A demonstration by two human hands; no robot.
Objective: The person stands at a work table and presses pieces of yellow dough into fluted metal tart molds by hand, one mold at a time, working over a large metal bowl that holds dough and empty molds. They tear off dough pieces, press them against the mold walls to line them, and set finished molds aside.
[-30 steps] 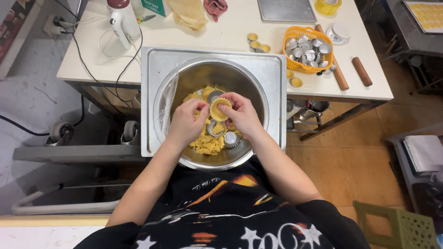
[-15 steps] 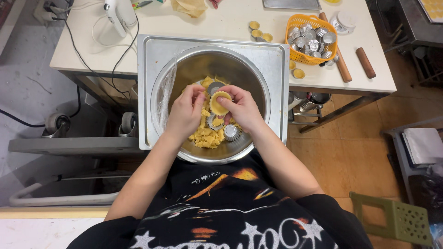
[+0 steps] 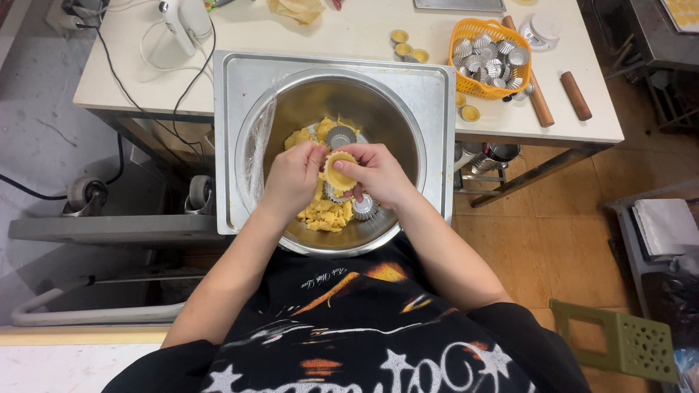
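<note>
Both hands work over a large steel mixing bowl (image 3: pixel 378 102) that sits on a steel tray (image 3: pixel 233 87). My left hand (image 3: pixel 295 178) and my right hand (image 3: pixel 375 173) together hold a small fluted tart mould lined with yellow dough (image 3: pixel 339 169); the right thumb presses into the dough. Yellow dough pieces (image 3: pixel 324 212) lie in the bowl's bottom. Empty fluted metal moulds (image 3: pixel 340 136) rest among them, another one (image 3: pixel 363 207) just below my right hand.
An orange basket of empty tart moulds (image 3: pixel 491 58) stands on the white table at the right. Filled moulds (image 3: pixel 408 48) sit behind the tray. Two wooden rolling pins (image 3: pixel 575 94) lie by the table's right edge. A white hand mixer (image 3: pixel 182 22) with cable is at back left. A green stool (image 3: pixel 626 342) stands lower right.
The hands stay over the bowl with the dough-lined mould, turning and pressing it slightly. The camera has shifted a little; nothing was picked up or put down.
</note>
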